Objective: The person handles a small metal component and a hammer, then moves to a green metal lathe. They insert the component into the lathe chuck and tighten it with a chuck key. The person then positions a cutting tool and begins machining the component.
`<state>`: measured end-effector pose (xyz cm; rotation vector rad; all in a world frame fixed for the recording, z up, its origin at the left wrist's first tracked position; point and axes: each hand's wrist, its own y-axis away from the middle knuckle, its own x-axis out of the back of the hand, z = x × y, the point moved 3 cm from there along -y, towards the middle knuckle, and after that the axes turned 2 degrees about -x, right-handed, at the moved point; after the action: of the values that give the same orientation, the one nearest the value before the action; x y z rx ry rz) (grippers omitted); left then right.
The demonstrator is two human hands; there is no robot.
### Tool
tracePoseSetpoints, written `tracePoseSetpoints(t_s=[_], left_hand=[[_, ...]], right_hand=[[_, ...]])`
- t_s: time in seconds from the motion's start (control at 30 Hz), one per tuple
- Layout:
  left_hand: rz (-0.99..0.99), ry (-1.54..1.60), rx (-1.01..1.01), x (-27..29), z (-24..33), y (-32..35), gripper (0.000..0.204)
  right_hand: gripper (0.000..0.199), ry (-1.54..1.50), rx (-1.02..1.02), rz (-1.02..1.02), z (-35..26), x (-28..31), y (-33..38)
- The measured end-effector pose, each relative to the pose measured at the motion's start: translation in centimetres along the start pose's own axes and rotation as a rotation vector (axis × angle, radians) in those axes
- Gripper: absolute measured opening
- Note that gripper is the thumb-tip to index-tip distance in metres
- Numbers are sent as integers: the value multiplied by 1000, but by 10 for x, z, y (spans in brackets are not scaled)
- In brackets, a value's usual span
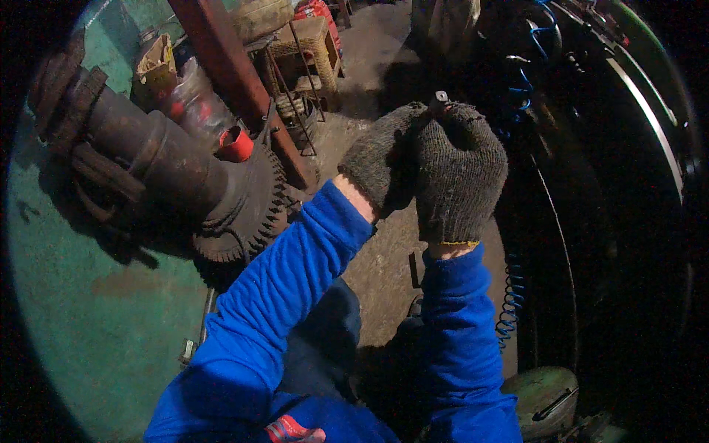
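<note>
To the right of a big dark toothed part (173, 159), the gloved right hand (461, 173), beside the gloved left hand (385, 155) (whose grip I cannot tell), has its grip clamped on a small metal piece (442, 97) at the fingertips.

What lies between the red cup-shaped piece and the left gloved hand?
Head view, from the red cup-shaped piece rightward: a dark toothed rim, a rust-red post, then floor before the left hand.

I'm over a dimly lit brown floor (384, 258), rust-red post (235, 74) front-left, yellowish stool (310, 33) just beyond, green surface (133, 332) left
</note>
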<state>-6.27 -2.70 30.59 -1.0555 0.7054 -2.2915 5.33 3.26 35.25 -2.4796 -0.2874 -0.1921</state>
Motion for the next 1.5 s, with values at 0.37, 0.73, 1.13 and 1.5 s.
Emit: tracePoseSetpoints(t_s=[0.37,0.73,1.13,1.5], left_hand=[[-193,-55,10,-10,-6,6,47],[215,1078,548,-61,-46,34,32],[-458,584,771,-220,-83,163,37],[-743,-146,791,-319,-153,254,34]], right_hand=[[26,105,17,-67,12,-6,-5],[17,-166,-75,-288,59,4,-11],[41,-328,-894,-464,305,97,147],[37,656,-892,-410,459,164,288]])
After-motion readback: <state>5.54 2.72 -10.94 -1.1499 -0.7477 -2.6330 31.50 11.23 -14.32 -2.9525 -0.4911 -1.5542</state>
